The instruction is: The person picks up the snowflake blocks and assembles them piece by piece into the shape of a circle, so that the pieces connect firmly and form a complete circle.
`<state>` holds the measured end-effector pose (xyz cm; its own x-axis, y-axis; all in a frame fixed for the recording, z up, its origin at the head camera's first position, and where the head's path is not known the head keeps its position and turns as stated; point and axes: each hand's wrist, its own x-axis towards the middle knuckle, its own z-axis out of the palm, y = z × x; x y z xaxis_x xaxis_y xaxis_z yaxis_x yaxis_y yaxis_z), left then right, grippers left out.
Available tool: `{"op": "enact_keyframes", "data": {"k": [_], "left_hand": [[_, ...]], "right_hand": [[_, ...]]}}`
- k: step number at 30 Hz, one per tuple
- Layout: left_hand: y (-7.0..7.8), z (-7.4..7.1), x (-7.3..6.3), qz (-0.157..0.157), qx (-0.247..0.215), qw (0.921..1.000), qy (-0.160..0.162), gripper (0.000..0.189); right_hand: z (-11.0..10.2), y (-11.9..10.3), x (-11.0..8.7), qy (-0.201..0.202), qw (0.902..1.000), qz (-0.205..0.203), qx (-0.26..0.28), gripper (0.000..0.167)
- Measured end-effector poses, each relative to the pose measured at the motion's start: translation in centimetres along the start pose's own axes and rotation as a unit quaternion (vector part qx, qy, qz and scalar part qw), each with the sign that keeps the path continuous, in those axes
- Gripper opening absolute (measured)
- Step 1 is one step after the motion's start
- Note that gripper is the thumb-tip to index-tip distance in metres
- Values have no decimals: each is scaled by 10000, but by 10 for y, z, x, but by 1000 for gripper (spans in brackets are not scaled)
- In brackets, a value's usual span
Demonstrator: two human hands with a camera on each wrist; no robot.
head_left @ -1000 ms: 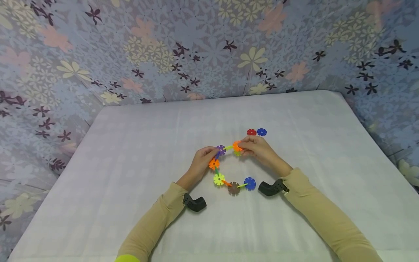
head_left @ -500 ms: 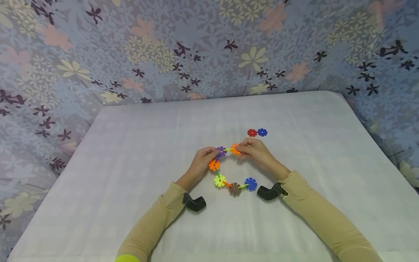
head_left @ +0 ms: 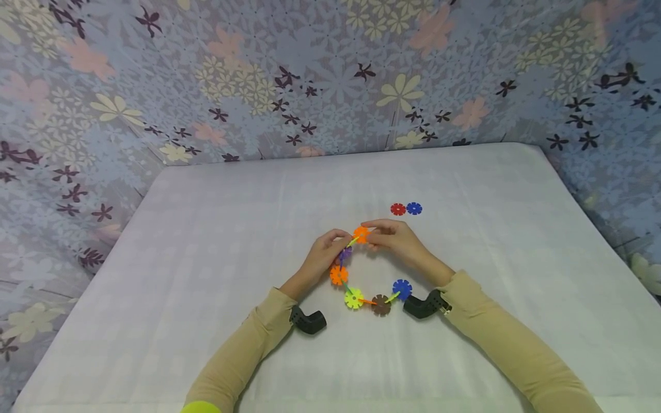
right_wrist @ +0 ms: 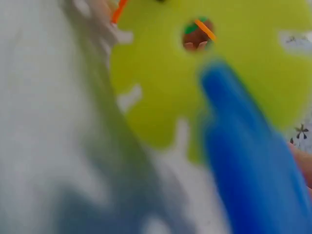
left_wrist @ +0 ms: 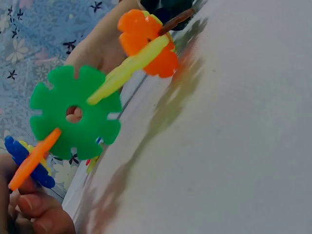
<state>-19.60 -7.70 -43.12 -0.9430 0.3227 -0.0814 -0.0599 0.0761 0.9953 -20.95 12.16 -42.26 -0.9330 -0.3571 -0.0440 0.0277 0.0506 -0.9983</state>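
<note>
A curved chain of notched plastic discs, slotted edge to face, hangs between my hands over the white cloth. At its upper left, my left hand (head_left: pixel 322 258) pinches the chain by the purple disc (head_left: pixel 346 252), partly hidden by fingers. My right hand (head_left: pixel 405 244) grips the orange disc (head_left: pixel 361 234) at the chain's upper end. Lower down come another orange disc (head_left: pixel 338 275), a yellow-green disc (head_left: pixel 354 299), a brown disc (head_left: pixel 381 305) and, at the other end, a blue disc (head_left: pixel 402 289). A green disc (left_wrist: pixel 73 112) shows face-on in the left wrist view.
Beyond my right hand, a loose red disc (head_left: pixel 397 209) and blue disc (head_left: pixel 414 208) lie side by side. A black wrist mount (head_left: pixel 420 306) sits close to the chain's blue end. Flowered fabric (head_left: pixel 330 74) stands behind the table.
My right hand has moved left with its orange disc, nearer my left hand. The chain has tilted, and its lower part has swung down and to the right. The loose discs have stayed put.
</note>
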Motion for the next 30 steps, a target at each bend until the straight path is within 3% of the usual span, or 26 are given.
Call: {"op": "enact_keyframes", "data": {"k": [6,14,17,20,26,30], "left_hand": [[2,-1,-2,6,-35,9996,-298,31],[-1,-1,-2,253,-71,9996,108,29],[-1,0,-3,315,-237,9990,210,27],[-1,1,-3,333,-362,9982,346,26],[-3,2,-2,401,-857,9936,616,19],[-3,2,0,304,-1342,9882,670,14]], "right_hand": [[5,-5,-3,53,9993,-330,-139,19],[6,-6,-2,-31,9984,-540,-170,14],[1,-5,0,-1,9966,-634,-521,18],[-10,-4,2,318,9924,-679,-975,23],[-36,1,6,1303,9728,-682,-1792,21],[-45,9,7,1593,9441,-1033,-2695,23]]}}
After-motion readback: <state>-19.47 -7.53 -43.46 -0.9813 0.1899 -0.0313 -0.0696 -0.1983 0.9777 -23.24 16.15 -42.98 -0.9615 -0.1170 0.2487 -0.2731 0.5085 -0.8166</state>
